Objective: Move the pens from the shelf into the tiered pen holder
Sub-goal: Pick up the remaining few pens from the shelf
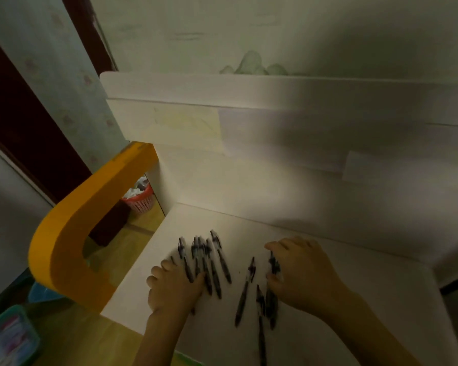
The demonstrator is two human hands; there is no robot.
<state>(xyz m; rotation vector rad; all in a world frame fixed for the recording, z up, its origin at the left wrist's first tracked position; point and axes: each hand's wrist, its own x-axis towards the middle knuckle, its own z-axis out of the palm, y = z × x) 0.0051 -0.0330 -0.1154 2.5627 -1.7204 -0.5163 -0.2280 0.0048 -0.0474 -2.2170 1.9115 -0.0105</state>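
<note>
- Here, a head-worn camera looks down at a pale white shelf (pixel 315 260) that fills the lower middle and right of the frame, with a raised back panel behind it.
- Dark pens lie loose on the shelf surface in two clusters, all roughly parallel and pointing away from the viewer.
- The left cluster of pens (pixel 206 262) sits at lower centre, fanned side by side; the right cluster of pens (pixel 259 294) lies just beside it, toward the lower right, with one pen trailing to the bottom edge.
- The left hand (pixel 173 287) rests on the shelf with fingers curled over the near ends of the left cluster, probably to rake them together for a single pickup.
- The right hand (pixel 302 273) is arched over the right cluster, thumb and fingertips closing around a pen or two; motion blur hides exactly how many it grips.
- The two hands are near each other but apart, each working its own group, which suggests gathering rather than lifting yet.
- No tiered pen holder is visible anywhere, so every pen appears still to be moved.
- An orange curved frame (pixel 72 233) stands at left, and a red basket (pixel 140 200) sits on the floor beyond it.
</note>
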